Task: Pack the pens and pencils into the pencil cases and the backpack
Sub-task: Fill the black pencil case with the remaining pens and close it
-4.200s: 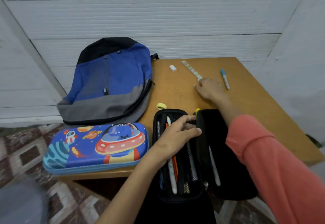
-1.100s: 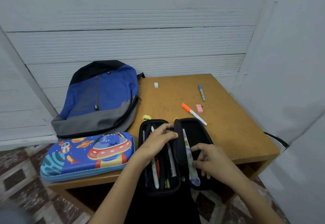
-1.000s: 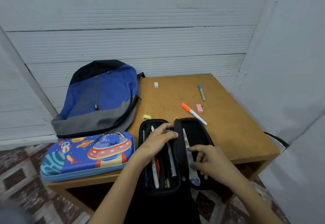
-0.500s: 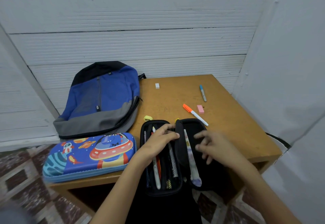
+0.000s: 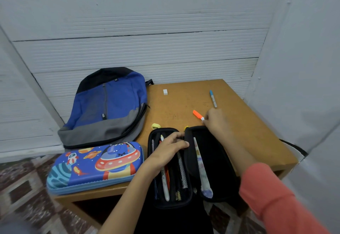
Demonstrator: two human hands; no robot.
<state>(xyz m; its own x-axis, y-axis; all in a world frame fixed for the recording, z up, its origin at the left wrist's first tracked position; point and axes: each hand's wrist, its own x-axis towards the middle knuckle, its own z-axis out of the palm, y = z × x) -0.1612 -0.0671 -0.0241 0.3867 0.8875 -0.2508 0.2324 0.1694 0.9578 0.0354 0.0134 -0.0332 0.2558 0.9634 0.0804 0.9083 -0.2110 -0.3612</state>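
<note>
The black case [image 5: 211, 153] lies open at the near edge of the table [image 5: 184, 101]. Part of it hangs over the edge. The left hand [image 5: 168, 148] holds the flap in the middle of the case, with its fingers [image 5: 176, 136] curled on the flap. Under that hand, a few pens sit in the left half, and one is a white pen [image 5: 164, 182]. A spotty pen [image 5: 201, 167] lies in the right half.

The right hand [image 5: 216, 121] reaches past the case to the orange pen [image 5: 197, 114]. That pen lies on the table just behind the case. The fingers curl on its white part, and the orange cap sticks out to the left.

A blue pen [image 5: 213, 98] lies farther back on the table. A white eraser [image 5: 165, 92] sits near the back edge. A yellow sharpener [image 5: 155, 126] is just behind the black case.

The backpack [image 5: 108, 105] lies flat at the back left. The space case [image 5: 95, 167] is closed and lies in front of it, beside the black case.
</note>
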